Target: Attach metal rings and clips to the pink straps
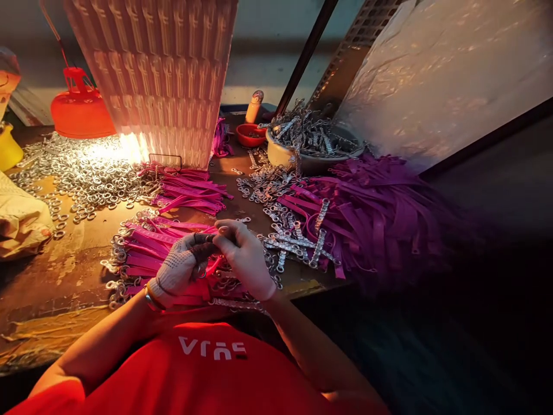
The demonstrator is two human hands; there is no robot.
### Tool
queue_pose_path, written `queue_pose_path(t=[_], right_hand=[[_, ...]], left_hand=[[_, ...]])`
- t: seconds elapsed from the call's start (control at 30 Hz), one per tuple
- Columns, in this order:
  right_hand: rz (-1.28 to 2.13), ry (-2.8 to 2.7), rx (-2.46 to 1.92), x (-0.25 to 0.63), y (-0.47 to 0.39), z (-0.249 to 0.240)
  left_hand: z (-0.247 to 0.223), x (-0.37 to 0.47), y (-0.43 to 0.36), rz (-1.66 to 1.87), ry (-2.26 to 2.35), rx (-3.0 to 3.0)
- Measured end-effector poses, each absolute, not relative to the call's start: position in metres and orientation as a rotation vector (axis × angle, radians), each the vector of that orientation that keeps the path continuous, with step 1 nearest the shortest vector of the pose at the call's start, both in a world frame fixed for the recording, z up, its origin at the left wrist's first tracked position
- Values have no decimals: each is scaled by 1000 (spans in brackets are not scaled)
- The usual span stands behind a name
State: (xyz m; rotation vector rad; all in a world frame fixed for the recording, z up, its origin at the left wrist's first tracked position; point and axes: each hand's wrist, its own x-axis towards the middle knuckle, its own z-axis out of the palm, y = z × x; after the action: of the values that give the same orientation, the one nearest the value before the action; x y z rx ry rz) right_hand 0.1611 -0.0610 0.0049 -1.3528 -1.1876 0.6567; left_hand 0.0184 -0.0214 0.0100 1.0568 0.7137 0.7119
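My left hand (179, 268), in a dotted white knit glove with dark fingertips, is closed, with a small metal ring (201, 273) showing below its fingers. Its fingertips meet those of my right hand (246, 259), which wears a thin pale glove and is pinched closed. What the fingertips hold between them is too small to make out. Under and beside my hands lies a pile of magenta straps (144, 245) with metal ends toward the left. Silver chain-like pieces (298, 242) are scattered to the right of my right hand.
Many metal rings (95, 173) lie under a lit red lamp (80, 109) at the left. A clear ribbed panel (164, 80) stands behind. At the right are a bowl (285, 154) heaped with metal pieces and a big purple strap pile (380, 219). A small red dish (250, 135) sits farther back.
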Motion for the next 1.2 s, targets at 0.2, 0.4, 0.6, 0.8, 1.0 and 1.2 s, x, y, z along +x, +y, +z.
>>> queue_pose_path(t=[0.2, 0.4, 0.6, 0.8, 1.0, 1.2], right_hand=[[417, -1505, -1367, 177, -61, 4], [531, -1911, -1258, 200, -50, 13], [571, -1934, -1223, 199, -49, 12], [120, -1986, -1511, 201, -48, 6], [-375, -1921, -1407, 196, -45, -4], [-124, -1556, -1575, 202, -29, -35]], left_hand=[[6, 12, -16, 751, 837, 1219], [17, 8, -1, 478, 764, 1302], [11, 15, 5, 442, 752, 1398], [14, 23, 7, 408, 794, 1453], [18, 37, 22, 369, 757, 1190], [26, 77, 103, 221, 939, 1960]])
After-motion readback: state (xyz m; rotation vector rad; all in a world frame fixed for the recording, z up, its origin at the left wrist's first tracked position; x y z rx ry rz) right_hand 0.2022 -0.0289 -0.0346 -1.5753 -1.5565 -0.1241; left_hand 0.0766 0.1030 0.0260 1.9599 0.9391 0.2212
